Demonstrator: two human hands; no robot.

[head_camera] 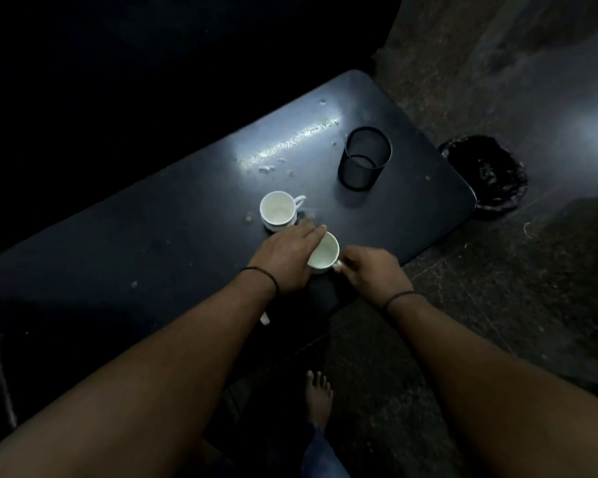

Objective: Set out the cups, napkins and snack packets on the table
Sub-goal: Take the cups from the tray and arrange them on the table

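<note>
1. Cups are the task's things in view, two of them, both on the dark table [118,257]. It is a long top with rounded corners, running diagonally from lower left to upper right. Its surface is glossy, with a streak of reflected light across the middle and pale specks and smears scattered around that streak.
2. Floor [463,305]: dark speckled stone, dimly lit, with faint joint lines showing. A bare foot [319,396] stands on it below the table's near edge.
3. Bin with black liner [487,174]: on the floor, just beyond the table's right end.
4. Mesh holder [365,158]: black, cylindrical, upright on the right part of the table, well apart from the cups. No contents can be made out.
5. Left hand [287,257]: fingers fairly straight and laid against the left side of the near cup, fingertips reaching over its rim. A thin dark band circles the wrist.
6. Right hand [370,270]: fingers curled, pinching the near cup's handle. A dark band circles this wrist too.
7. Near cup [325,253]: white, upright, by the table's near edge, between the two hands.
8. Far cup [277,210]: white, upright, handle pointing right, just behind the left hand and untouched. It looks empty.
9. Writing: no brand, label or lettering is legible in this low light.
</note>
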